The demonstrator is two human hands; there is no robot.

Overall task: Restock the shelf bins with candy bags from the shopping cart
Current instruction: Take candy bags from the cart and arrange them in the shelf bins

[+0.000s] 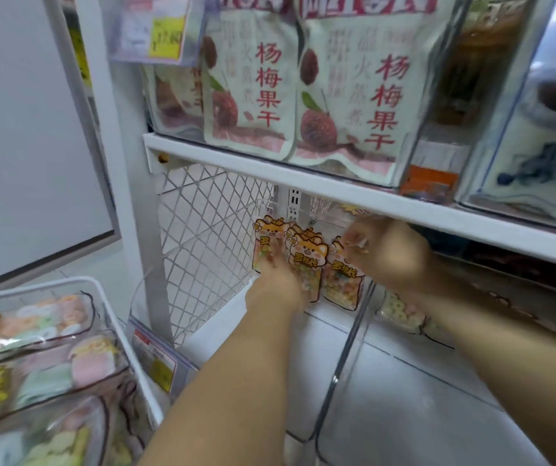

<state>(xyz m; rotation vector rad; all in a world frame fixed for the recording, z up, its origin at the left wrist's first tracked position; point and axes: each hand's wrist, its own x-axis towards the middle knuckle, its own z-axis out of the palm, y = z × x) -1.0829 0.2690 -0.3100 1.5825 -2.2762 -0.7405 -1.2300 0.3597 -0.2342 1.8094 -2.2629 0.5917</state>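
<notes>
Several candy bags (306, 260) with an orange cartoon animal on top stand upright at the back of a clear shelf bin (343, 344) on the lower shelf. My left hand (274, 284) reaches into the bin, its fingers stretched flat against the front of the left bags. My right hand (387, 253) is blurred; its curled fingers seem to pinch the top of the rightmost bag (340, 284). At the lower left, the white shopping cart (121, 334) holds more candy bags (44, 364) lying flat.
The white shelf board (303, 183) hangs just above my hands, carrying bins of dried-fruit pouches (253, 95). A white wire mesh panel (202, 237) closes the left side. A price tag (155, 358) hangs at the lower shelf's front. More candy (401, 311) lies in the neighbouring bin.
</notes>
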